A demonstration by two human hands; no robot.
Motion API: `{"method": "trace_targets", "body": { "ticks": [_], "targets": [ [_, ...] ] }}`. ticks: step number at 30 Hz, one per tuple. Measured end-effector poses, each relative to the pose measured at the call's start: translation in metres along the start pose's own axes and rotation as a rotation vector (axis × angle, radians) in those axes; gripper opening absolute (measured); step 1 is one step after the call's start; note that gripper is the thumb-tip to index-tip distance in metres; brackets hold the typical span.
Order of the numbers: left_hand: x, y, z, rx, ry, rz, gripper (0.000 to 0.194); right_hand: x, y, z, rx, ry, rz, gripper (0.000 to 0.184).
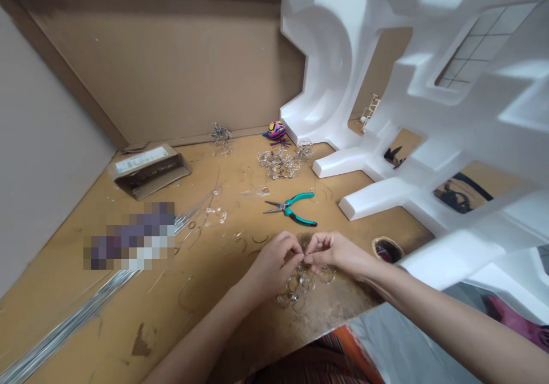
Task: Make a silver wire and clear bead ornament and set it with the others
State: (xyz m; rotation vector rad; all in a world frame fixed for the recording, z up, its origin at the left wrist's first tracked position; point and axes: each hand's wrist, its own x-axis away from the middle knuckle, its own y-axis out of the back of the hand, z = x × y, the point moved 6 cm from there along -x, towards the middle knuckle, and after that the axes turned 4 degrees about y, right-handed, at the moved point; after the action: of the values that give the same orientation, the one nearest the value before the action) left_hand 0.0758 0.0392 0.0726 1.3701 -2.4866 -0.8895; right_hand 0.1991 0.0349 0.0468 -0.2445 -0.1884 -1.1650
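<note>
Near the table's front edge, my left hand (274,264) and my right hand (332,252) meet with fingertips pinched together. Between and below them is a piece of bent silver wire loops with clear beads (295,290). Both hands are closed on its upper part; the exact spot they grip is hidden by the fingers. Just beyond the hands lie teal-handled long-nose pliers (285,206), jaws slightly apart and pointing left. Farther back sits a cluster of similar wire loops (279,163). Loose clear beads (215,216) and bits of wire lie left of the pliers.
A long bundle of straight wires (81,318) crosses the left side, partly under a pixelated patch. An open cardboard box (150,170) stands at the back left. White moulded foam (369,201) rises on the right, beside a tape roll (387,250). A colourful ball-like object (275,130) sits behind.
</note>
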Motion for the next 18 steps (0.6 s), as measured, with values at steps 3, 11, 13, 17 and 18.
{"method": "trace_targets", "body": {
  "ticks": [3, 11, 13, 17, 18],
  "targets": [
    [0.003, 0.002, -0.006, -0.041, -0.030, 0.019, 0.007, 0.000, 0.003, -0.002, -0.038, -0.005, -0.039, 0.023],
    [-0.002, -0.005, 0.001, 0.164, 0.025, 0.049, 0.015, 0.000, -0.002, -0.007, 0.020, 0.037, -0.073, 0.009],
    [-0.003, -0.012, 0.008, 0.257, 0.085, 0.106, 0.028, 0.000, -0.005, -0.007, 0.033, 0.041, -0.055, 0.009],
    [-0.002, -0.021, 0.021, 0.380, 0.183, 0.152, 0.021, 0.002, -0.003, -0.002, 0.114, 0.069, -0.058, 0.010],
    [-0.001, -0.022, 0.023, 0.410, 0.200, 0.158, 0.017, 0.002, -0.001, 0.000, 0.146, 0.087, -0.071, 0.010]
  ]
}}
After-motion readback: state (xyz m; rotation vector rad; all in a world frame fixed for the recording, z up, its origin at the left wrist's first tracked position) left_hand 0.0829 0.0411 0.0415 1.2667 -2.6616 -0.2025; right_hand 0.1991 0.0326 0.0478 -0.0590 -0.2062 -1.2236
